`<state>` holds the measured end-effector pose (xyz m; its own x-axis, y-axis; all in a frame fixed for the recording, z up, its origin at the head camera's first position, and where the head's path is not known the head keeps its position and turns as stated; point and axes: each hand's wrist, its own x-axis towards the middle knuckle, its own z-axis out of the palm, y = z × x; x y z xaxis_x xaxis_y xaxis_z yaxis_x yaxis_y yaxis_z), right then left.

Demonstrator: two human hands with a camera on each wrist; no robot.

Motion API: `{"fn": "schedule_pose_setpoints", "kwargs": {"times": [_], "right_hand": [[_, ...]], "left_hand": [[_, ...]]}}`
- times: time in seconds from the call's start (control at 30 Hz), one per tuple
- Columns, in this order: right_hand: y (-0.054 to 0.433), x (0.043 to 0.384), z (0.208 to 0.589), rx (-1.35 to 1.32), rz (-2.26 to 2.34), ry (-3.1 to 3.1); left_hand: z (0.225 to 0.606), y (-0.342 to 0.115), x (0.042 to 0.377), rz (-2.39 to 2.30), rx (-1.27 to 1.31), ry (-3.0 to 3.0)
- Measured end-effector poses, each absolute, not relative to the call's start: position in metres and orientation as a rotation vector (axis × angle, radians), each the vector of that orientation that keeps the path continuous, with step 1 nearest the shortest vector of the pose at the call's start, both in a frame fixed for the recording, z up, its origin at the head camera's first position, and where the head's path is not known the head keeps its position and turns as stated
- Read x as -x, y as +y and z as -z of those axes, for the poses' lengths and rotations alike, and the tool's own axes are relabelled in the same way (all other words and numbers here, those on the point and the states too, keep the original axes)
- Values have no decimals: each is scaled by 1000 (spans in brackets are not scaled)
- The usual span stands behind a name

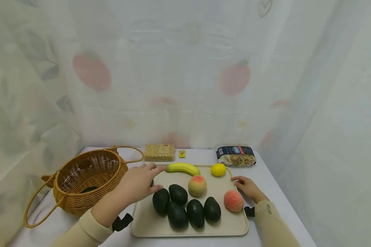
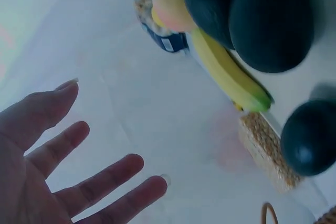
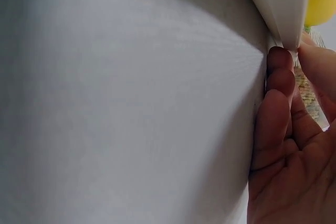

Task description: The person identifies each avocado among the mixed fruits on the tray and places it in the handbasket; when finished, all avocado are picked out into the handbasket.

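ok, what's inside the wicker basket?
In the wicker basket, one dark rounded object, possibly an avocado, shows partly at the bottom. The near wall hides the rest of the floor; can't tell whether more lies there.

Head view: pale curtain with red fruit prints, upper half of frame; grain pack and small yellow packet, below centre; dark-labelled bag, lower right of centre.

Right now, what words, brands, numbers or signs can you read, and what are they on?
"Let'sSlim", probably: beige fabric right sleeve.
"AGNESI", upside down, probably: dark-blue-and-clear plastic food bag.
Heart sign: white patterned curtain.
Too small to read: print on the clear rectangular grain pack and small yellow packet.
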<state>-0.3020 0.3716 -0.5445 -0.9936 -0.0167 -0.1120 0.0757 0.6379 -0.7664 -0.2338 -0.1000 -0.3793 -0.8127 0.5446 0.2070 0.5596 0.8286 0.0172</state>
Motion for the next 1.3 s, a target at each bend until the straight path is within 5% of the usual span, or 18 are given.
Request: {"fn": "schedule_pose_setpoints", "kwargs": {"times": [1.3], "right_hand": [[367,299,540,-58,1277,2768]], "left_hand": [[466,-37,197,374,1186,-2957]]}}
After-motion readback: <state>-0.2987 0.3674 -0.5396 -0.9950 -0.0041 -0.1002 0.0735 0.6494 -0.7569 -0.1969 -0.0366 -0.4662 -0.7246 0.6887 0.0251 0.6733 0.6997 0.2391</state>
